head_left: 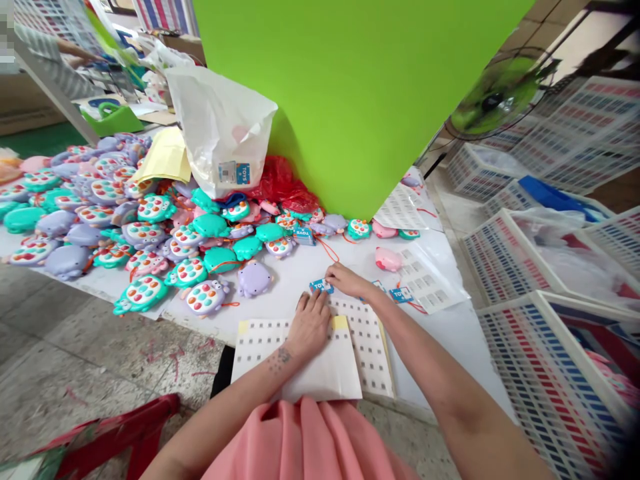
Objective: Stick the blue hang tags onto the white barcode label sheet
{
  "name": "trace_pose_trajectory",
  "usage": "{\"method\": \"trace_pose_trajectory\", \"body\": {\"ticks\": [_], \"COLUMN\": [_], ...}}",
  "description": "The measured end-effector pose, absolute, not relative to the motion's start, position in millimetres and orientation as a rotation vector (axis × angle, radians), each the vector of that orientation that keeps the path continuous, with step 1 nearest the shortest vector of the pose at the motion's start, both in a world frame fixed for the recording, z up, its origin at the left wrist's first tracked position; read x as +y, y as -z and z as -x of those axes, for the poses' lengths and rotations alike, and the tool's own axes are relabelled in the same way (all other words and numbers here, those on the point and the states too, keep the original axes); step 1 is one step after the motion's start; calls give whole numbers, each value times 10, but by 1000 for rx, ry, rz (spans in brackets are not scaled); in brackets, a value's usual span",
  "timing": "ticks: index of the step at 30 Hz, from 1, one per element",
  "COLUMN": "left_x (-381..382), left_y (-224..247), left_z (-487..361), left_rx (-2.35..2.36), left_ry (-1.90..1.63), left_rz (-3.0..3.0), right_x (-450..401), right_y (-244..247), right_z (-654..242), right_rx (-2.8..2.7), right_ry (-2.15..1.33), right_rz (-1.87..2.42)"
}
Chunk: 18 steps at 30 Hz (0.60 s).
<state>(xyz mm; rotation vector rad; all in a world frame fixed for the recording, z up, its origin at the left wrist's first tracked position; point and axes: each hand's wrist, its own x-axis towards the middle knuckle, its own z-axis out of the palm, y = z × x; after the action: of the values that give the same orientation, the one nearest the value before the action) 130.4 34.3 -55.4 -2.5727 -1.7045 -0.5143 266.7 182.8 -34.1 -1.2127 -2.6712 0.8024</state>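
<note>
My left hand (310,323) lies flat on white sheets of small printed stickers (260,343), its fingertips reaching the near edge of a blue cardboard tag (320,286). At that tag's right end, my right hand (346,279) has its thumb and fingers pinched together. Whether a small sticker is between those fingers is hidden. A second sticker sheet (373,347) sticks out from under the upper one. Under my right wrist and just beyond it are more blue tags (401,294) with orange cords. A pink animal-shaped toy (388,259) rests past the right hand.
Turtle-like toys in teal and purple (145,293) are heaped over the table's left side. Behind them stand a white plastic bag (220,127) and a green panel (340,100). To the right are plastic crates (530,360), a fan (493,100) and another label sheet (433,280).
</note>
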Motion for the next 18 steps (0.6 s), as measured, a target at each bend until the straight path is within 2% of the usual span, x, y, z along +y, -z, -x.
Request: {"method": "trace_pose_trajectory", "body": {"ticks": [18], "left_x": [345], "left_y": [548], "left_z": [-1303], "left_rx": [-1723], "left_ry": [470], "left_rz": [2591], "right_x": [1820], "right_y": [359], "right_z": [-2655], "right_rx": [-2680], "right_ry": [-758], "right_rz": [1211]}}
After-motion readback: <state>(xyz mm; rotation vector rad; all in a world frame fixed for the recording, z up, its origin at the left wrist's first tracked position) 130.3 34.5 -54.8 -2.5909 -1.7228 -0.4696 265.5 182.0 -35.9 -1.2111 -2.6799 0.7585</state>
